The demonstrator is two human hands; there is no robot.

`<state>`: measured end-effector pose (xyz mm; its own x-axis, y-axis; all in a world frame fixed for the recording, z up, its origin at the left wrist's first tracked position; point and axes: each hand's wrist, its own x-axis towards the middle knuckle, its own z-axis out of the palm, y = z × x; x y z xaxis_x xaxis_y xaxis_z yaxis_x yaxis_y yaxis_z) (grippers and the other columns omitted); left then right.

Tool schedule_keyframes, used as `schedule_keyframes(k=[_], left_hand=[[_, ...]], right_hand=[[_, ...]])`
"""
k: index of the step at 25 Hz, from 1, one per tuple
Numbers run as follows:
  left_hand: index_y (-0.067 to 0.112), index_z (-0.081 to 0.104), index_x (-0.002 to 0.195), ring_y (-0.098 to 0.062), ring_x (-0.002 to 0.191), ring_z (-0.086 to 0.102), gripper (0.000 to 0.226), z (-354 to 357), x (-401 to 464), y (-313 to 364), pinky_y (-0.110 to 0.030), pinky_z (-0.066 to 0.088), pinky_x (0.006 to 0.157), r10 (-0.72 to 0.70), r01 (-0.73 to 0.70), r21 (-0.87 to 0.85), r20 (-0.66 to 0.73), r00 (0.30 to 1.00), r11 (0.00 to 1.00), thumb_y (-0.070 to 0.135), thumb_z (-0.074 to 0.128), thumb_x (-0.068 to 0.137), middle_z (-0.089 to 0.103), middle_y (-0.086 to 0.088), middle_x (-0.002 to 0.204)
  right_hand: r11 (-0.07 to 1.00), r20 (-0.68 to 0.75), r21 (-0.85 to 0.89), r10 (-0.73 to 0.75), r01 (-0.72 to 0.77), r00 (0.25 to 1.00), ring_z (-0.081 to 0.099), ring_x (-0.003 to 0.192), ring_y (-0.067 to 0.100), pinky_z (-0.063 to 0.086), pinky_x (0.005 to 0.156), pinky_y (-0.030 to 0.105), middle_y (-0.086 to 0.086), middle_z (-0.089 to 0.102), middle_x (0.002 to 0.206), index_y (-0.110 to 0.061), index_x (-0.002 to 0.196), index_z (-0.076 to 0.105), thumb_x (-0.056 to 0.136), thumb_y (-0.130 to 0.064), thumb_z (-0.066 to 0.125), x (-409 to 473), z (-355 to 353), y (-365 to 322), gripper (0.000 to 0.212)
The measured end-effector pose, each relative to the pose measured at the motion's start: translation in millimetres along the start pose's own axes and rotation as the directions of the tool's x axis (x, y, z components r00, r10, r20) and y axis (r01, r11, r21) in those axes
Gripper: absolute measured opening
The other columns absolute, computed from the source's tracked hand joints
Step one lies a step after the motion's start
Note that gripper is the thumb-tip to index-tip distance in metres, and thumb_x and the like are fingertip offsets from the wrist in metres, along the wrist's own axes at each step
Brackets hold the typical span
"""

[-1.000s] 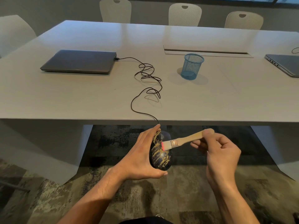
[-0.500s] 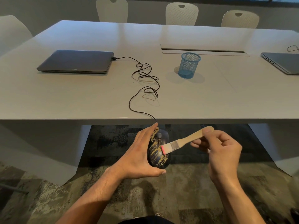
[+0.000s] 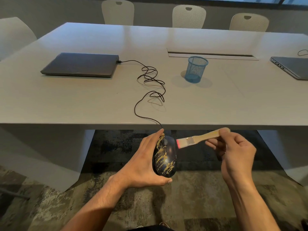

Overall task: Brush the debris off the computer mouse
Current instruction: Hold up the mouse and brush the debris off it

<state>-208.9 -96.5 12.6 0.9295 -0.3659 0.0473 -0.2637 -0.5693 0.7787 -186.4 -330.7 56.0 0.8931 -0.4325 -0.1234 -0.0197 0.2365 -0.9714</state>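
Note:
A black computer mouse (image 3: 165, 158) streaked with yellowish debris is held below the table's front edge, above the carpet. My left hand (image 3: 143, 164) grips it from the left side, thumb under its lower end. My right hand (image 3: 233, 154) pinches the wooden handle of a small brush (image 3: 196, 139) with a pink-tipped bristle head. The bristles hang just right of the mouse's upper part, a small gap apart from it. The mouse's black cable (image 3: 150, 90) runs up over the table edge in loose loops.
The cable plugs into a closed grey laptop (image 3: 80, 65) on the grey table (image 3: 66, 104). A blue mesh pen cup (image 3: 196, 69) stands mid-table. A second laptop (image 3: 291, 67) lies at the right edge. Pale chairs (image 3: 189, 16) line the far side.
The brush has swept right off the mouse's surface and now sits clear of it. My right hand moved slightly right and up. The left hand keeps its hold on the mouse.

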Motion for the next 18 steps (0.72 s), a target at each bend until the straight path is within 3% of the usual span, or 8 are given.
schedule_keyframes(k=[3,6,18], left_hand=[[0.042,-0.002,0.147,0.000,0.139,0.018,0.128,0.1,0.2,1.1,-0.023,0.020,0.115,0.005,-0.005,0.001,0.017,1.000,1.000,0.043,0.089,0.058,0.016,0.026,0.141],[0.041,-0.002,0.148,0.000,0.139,0.018,0.128,0.4,0.1,3.4,-0.027,0.022,0.116,0.000,0.000,-0.001,0.017,1.000,1.000,0.043,0.089,0.057,0.016,0.025,0.143],[0.041,-0.003,0.148,0.000,0.139,0.018,0.128,0.7,0.6,-1.3,-0.027,0.022,0.117,-0.022,0.022,-0.011,0.024,0.999,1.000,0.044,0.087,0.057,0.015,0.025,0.143]], right_hand=[[0.998,0.040,-0.067,0.016,-0.013,0.999,0.074,0.066,0.016,0.063,0.065,0.026,0.010,0.076,0.073,-0.005,0.088,0.072,0.097,-0.015,0.062,3.0,6.8,5.7,0.017],[0.998,-0.025,-0.067,0.019,-0.021,0.999,0.075,0.069,0.017,0.064,0.070,0.031,0.011,0.076,0.078,-0.006,0.088,0.072,0.097,-0.016,0.062,12.0,9.0,6.4,0.016],[0.992,-0.019,-0.123,0.028,-0.030,0.999,0.075,0.071,0.019,0.062,0.067,0.028,0.013,0.076,0.081,-0.005,0.090,0.073,0.097,-0.017,0.063,11.2,6.7,13.7,0.017]])
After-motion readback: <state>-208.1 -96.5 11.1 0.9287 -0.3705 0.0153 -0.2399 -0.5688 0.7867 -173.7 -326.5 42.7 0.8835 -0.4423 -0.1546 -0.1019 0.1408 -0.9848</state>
